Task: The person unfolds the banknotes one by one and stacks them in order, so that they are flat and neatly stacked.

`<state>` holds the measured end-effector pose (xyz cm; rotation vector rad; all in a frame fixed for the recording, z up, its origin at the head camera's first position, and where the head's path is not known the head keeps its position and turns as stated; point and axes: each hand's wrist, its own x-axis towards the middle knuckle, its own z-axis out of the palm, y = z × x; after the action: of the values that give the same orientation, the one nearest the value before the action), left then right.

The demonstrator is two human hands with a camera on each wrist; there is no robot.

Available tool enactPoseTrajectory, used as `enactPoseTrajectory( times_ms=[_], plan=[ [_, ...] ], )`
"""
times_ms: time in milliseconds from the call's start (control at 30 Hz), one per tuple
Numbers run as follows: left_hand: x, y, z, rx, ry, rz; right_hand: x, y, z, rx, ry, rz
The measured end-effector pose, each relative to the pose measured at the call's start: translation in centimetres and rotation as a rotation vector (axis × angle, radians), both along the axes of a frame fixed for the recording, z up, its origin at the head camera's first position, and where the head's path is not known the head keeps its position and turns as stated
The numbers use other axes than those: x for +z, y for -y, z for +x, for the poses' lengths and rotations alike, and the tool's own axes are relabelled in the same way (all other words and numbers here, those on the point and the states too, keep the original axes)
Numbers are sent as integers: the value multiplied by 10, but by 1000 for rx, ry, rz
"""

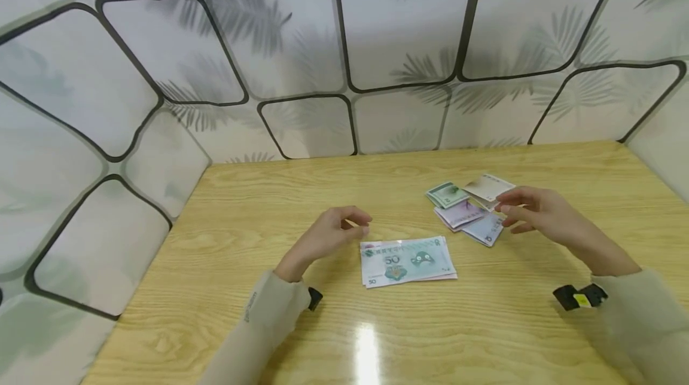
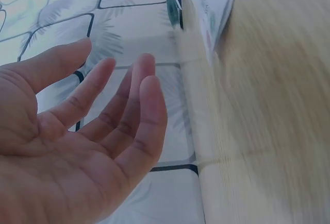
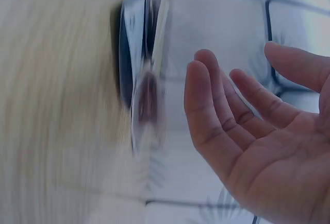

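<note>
Head view finds the two hands well apart, the left hand [image 1: 331,234] near the upper left corner of a flat stack of banknotes [image 1: 409,260], the right hand [image 1: 549,214] beside a cluster of folded notes. Both wrist views show loosely bent fingers, with each thumb spread away from the fingertips; in the right one a gap separates them from the blurred paper. The stack's top note is teal and marked 50. Bunched beyond it to the right are a green note [image 1: 448,195], a beige note [image 1: 487,189], a purple note [image 1: 462,214] and a pale blue note [image 1: 485,229]. Light sleeves [image 1: 264,313] cover the forearms above the wood-grain bench [image 1: 226,241]; leaf-patterned covering [image 1: 404,20] rises behind.
</note>
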<state>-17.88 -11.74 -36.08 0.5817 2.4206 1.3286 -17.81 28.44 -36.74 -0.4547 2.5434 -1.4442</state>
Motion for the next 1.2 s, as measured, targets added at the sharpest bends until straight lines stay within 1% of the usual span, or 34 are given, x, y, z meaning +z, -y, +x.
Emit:
enactPoseTrajectory(
  times_ms=[67,167,333,467,633,800,967,1200],
  plan=[
    [0,-4,-4,6,6,16,1,-9,-4,-40,24,2],
    [0,-12,-9,5,6,39,1,-21,-10,-80,75,-25],
    [0,-23,-19,17,-4,56,-3,-33,-19,-111,139,-59],
    [2,-33,-25,26,-19,64,-4,-40,-25,-138,165,-47],
    [6,-45,-32,31,-23,78,-5,-48,-30,-156,202,-16],
    [10,-56,-39,34,-18,82,-5,-50,-31,-172,231,-1],
    [13,-65,-44,27,-3,84,-5,-52,-34,-175,244,-15],
    [14,-82,-49,21,2,89,-11,-53,-41,-193,281,-58]
  ],
)
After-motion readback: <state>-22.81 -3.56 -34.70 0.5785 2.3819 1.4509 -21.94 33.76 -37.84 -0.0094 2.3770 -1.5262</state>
